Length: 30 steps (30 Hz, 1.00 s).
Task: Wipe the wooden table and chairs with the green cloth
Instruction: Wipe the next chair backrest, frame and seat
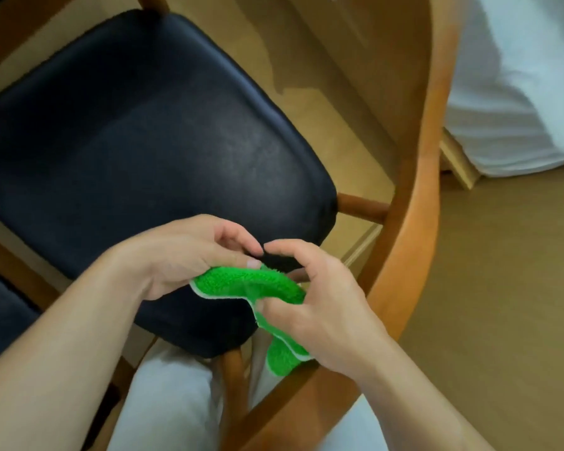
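Above the chair's black seat cushion [137,151], the left hand [183,255] and right hand [319,307] pinch the green cloth [258,288] between curled fingers and thumbs, beside the wooden backrest [417,203].

Probably a home bedroom, white bedding [515,92] on low frame, cushioned wooden chair [414,222], wood-look floor [502,304]

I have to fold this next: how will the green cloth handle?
Probably floppy: the green cloth sags between the left hand and right hand, one end dangling. Likely light. Its fuzzy pile suggests it won't slip.
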{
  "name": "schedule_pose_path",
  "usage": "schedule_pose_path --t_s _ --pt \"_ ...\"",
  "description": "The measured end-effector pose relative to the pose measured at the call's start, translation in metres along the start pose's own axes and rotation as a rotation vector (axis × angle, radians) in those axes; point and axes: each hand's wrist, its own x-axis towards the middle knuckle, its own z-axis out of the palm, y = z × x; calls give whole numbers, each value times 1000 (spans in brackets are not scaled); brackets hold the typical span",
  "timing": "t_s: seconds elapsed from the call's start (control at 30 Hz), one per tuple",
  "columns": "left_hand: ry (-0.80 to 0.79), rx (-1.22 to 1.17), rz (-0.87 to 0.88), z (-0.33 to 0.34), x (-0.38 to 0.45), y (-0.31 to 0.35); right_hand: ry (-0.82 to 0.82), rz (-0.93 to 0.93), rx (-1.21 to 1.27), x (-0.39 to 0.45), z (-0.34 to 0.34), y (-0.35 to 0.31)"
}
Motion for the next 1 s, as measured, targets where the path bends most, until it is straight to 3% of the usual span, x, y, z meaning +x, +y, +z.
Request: schedule_pose_path --t_s 0.13,0.2,0.27,0.4,0.47,0.57,0.67,0.8,1.0 --pt "-153 256 -17 29 -8 23 -144 78 -5 -29 -57 6" --pt "-267 250 -5 53 -6 38 -109 79 -8 -35 -88 11" --pt "-273 145 62 77 6 51 46 54 -70 -31 -110 21" --pt "-117 113 197 105 36 71 511 -17 -498 -12 -127 40" --pt "-1 198 232 107 47 76 674 15 -421 -9 -120 49" --pt "221 380 258 103 60 75 565 218 -80 -3 -90 51" --pt "299 427 243 99 65 74 503 319 -107 13 -66 54" --pt "358 392 232 92 66 72 598 212 -284 54 -81 53" --pt "332 265 361 100 61 99 613 -135 -178 125 -147 36"
